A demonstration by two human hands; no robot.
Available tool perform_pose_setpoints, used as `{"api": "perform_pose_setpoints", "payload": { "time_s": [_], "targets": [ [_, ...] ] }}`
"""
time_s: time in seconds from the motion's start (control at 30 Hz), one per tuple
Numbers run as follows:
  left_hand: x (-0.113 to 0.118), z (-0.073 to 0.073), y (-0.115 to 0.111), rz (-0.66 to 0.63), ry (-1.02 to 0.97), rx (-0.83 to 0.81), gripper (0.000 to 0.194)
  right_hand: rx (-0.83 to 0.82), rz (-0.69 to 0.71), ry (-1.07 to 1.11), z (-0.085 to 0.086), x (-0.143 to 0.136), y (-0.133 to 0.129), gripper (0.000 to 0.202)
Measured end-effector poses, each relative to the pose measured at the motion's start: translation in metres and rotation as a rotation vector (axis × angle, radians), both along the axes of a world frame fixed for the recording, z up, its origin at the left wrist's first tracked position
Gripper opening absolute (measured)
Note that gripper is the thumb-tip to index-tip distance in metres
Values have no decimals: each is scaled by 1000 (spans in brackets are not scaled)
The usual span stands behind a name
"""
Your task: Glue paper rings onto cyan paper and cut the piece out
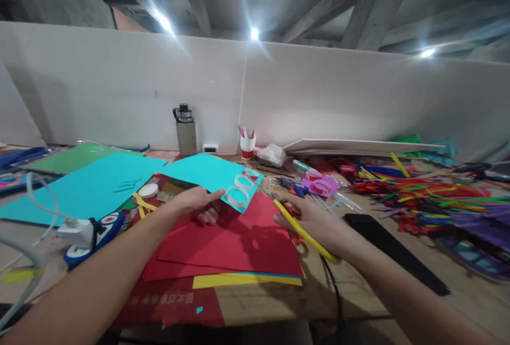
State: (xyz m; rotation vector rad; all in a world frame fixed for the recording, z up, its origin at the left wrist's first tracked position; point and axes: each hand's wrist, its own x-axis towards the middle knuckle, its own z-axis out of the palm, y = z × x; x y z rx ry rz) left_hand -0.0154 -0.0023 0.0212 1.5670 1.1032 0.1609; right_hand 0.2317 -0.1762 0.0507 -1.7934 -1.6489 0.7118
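Note:
My left hand (201, 204) is closed on the edge of a turquoise sheet (201, 167), with the index finger stretched along it. White rings (236, 191) lie in a row along the sheet's right end, which is raised and tilted above a stack of red sheets (239, 241). Just right of that end, my right hand (305, 217) is wrapped round a tool with a long yellow handle (305, 236). Its small dark tip points toward the sheet; blur and my fingers hide which tool it is.
Left are a larger turquoise sheet (91, 183), a blue-and-white device (93, 239) and cables. Behind stand a bottle (186, 132) and a pen cup (247, 146). Right lie a purple piece with tape rolls (321, 184), a long black object (394, 252) and many coloured pipe cleaners (418, 191).

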Motion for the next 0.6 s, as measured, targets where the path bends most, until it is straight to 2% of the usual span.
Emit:
{"api": "perform_pose_setpoints", "payload": {
  "time_s": [0.03, 0.1, 0.17, 0.23, 0.27, 0.3, 0.37, 0.43, 0.5, 0.6],
  "targets": [
    [-10, 9, 4, -106, 159, 96, 70, -19, 33, -138, 2, 4, -8, 38],
    [-26, 27, 10, -223, 373, 232, 74, -92, 61, -332, 4, 10, -19, 40],
    [-33, 40, 13, -306, 417, 293, 71, -155, 102, -424, 1, 9, -25, 39],
    [-29, 43, 13, -265, 341, 546, 63, -185, 143, -480, -1, 3, -27, 37],
    [-23, 40, 12, -234, 273, 706, 58, -184, 160, -503, -2, -2, -27, 35],
    [-15, 35, 10, -259, 178, 818, 55, -175, 176, -522, -3, -7, -27, 34],
    [1, 20, 7, -364, 66, 953, 61, -136, 213, -545, -2, -16, -26, 33],
    [15, 4, 4, -438, 80, 944, 69, -94, 251, -558, -1, -23, -25, 33],
    [23, -7, 2, -442, 116, 922, 72, -81, 285, -560, 0, -27, -24, 35],
    [26, -16, 1, -497, 91, 906, 69, -109, 330, -543, -1, -27, -21, 40]
  ]
}}
